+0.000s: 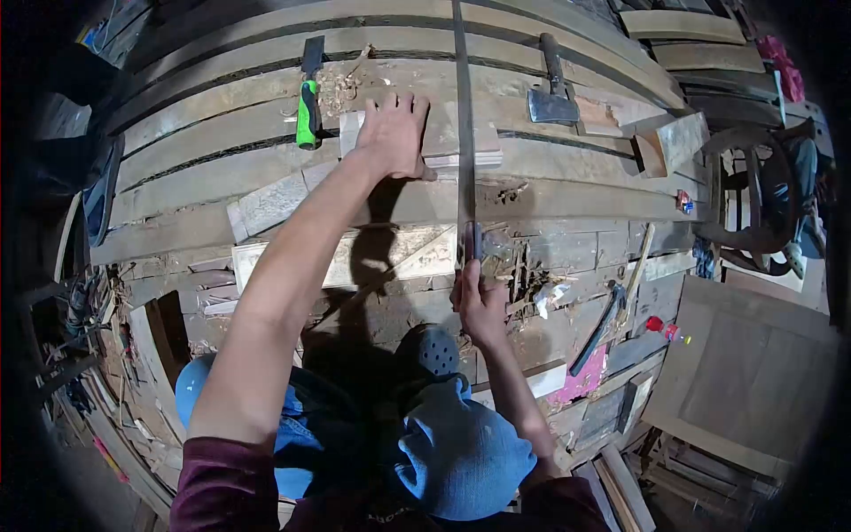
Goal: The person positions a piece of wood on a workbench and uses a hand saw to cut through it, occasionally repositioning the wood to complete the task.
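Note:
My left hand (394,135) lies flat with fingers spread, pressing on light wooden pieces (486,142) stacked on the slatted bench. My right hand (483,306) is wrapped round the handle of a long handsaw (465,115). The blade runs straight away from me and crosses the wood to the right of my left hand. How deep its edge sits in the wood cannot be made out. Left of that hand lies a chisel with a green and black handle (308,115), beside curled shavings (341,89).
A hatchet (553,105) rests on the bench at right, near wood offcuts (672,146). Below lie a pale board (425,253), a dark curved tool (599,328) and a red bottle (656,324). A wooden panel (745,372) stands at lower right. Shavings litter the floor.

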`<state>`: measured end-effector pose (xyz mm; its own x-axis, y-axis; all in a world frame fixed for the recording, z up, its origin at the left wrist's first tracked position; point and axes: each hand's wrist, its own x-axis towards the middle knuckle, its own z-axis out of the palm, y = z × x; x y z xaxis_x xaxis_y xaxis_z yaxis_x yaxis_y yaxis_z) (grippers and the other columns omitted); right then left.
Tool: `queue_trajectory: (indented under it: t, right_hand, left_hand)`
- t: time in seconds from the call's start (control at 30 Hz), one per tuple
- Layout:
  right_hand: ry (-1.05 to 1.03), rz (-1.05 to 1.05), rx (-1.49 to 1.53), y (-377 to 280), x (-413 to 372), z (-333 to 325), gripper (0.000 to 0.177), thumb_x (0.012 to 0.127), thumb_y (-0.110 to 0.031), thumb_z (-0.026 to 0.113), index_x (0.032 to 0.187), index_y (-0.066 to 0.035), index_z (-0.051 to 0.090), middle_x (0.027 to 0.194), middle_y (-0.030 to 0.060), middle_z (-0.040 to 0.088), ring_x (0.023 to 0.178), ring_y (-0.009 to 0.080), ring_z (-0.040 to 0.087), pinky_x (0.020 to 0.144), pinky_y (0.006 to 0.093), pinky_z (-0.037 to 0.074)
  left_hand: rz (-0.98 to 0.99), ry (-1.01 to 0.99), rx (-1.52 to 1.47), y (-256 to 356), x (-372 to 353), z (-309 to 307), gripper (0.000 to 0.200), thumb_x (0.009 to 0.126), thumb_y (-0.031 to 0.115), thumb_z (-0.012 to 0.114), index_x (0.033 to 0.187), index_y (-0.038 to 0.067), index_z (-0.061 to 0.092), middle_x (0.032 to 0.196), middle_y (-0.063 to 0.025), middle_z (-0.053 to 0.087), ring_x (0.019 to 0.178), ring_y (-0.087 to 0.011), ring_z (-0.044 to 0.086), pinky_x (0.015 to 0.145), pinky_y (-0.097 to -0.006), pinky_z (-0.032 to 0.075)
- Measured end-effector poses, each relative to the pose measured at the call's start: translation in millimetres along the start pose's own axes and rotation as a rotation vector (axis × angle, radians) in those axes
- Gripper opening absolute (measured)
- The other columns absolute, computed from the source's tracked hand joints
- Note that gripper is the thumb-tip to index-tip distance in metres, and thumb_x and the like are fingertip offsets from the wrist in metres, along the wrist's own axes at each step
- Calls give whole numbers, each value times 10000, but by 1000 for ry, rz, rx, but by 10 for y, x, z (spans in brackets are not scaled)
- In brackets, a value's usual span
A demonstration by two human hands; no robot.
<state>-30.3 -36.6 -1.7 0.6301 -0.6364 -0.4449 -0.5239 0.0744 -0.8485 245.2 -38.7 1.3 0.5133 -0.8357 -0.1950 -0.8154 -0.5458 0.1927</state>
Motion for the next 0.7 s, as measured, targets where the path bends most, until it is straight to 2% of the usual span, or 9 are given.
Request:
queue_trajectory:
  t: [0.07, 0.2, 0.27, 0.33, 0.4, 0.5, 0.6, 0.63, 0.7]
  right_hand:
    - [88, 70, -29, 40, -300, 64, 574, 1016, -401, 360, 573, -47, 453, 491, -5, 444, 451, 76, 409, 448, 253, 329]
    - [10, 62, 69, 367, -433, -49, 556, 988, -386, 454, 563, -30, 498, 504, -1, 471, 463, 87, 427, 437, 270, 336]
    - [29, 68, 118, -57, -105, -41, 565, 998, -389, 424, 559, -39, 490, 501, -17, 449, 462, 71, 404, 430, 258, 311]
    - [17, -27, 0, -78, -2, 31, 581, 1017, -404, 348, 572, -56, 481, 491, -11, 439, 454, 79, 394, 448, 251, 317]
    - [41, 22, -14, 255, -263, 86, 547, 1017, -388, 358, 617, -44, 505, 513, -9, 459, 465, 83, 415, 453, 254, 333]
    - [30, 34, 53, 157, -389, 29, 503, 1020, -356, 362, 671, -29, 519, 544, -2, 476, 491, 78, 449, 459, 248, 340]
    - [-13, 14, -5, 81, -67, -39, 535, 1023, -352, 351, 622, -32, 502, 520, 0, 461, 480, 78, 446, 454, 247, 337]
    - [-17, -10, -7, 15, -38, -27, 543, 1024, -350, 349, 607, -34, 495, 512, 1, 457, 474, 79, 443, 451, 247, 336]
    - [17, 33, -13, 296, -306, -6, 564, 1022, -363, 355, 580, -37, 484, 500, 1, 451, 461, 79, 429, 444, 247, 328]
  left_hand:
    - [23, 2, 13, -8, -8, 3, 1030, 542, 538, 809, 1333, 30, 389, 1256, -155, 470, 1208, -310, 425, 995, -553, 325]
    - [41, 9, 32, -15, -7, 8, 1059, 523, 542, 811, 1341, 23, 384, 1257, -171, 459, 1205, -322, 424, 989, -559, 325]
    - [54, 60, 25, -32, 6, 86, 1059, 518, 543, 810, 1335, 19, 386, 1253, -169, 463, 1201, -323, 426, 981, -553, 331]
    - [46, 14, 13, -10, -28, 52, 1047, 521, 530, 814, 1328, 17, 387, 1258, -169, 462, 1200, -320, 427, 973, -545, 338]
    - [36, 9, 29, -3, -7, -9, 1028, 525, 514, 817, 1318, 17, 393, 1259, -170, 465, 1199, -316, 429, 967, -537, 345]
    - [13, 24, 35, 11, 2, 10, 981, 533, 475, 825, 1302, 27, 411, 1249, -171, 475, 1201, -305, 431, 966, -521, 350]
    - [21, 0, 9, 0, 13, 26, 992, 529, 476, 828, 1307, 28, 406, 1242, -166, 474, 1203, -306, 429, 975, -518, 343]
    - [51, 24, 23, -29, 21, 59, 1049, 503, 534, 817, 1310, 17, 389, 1246, -180, 466, 1186, -322, 437, 954, -523, 356]
    - [50, 30, 17, -12, 10, 71, 1068, 495, 530, 823, 1319, 13, 382, 1244, -182, 468, 1189, -322, 436, 956, -527, 354]
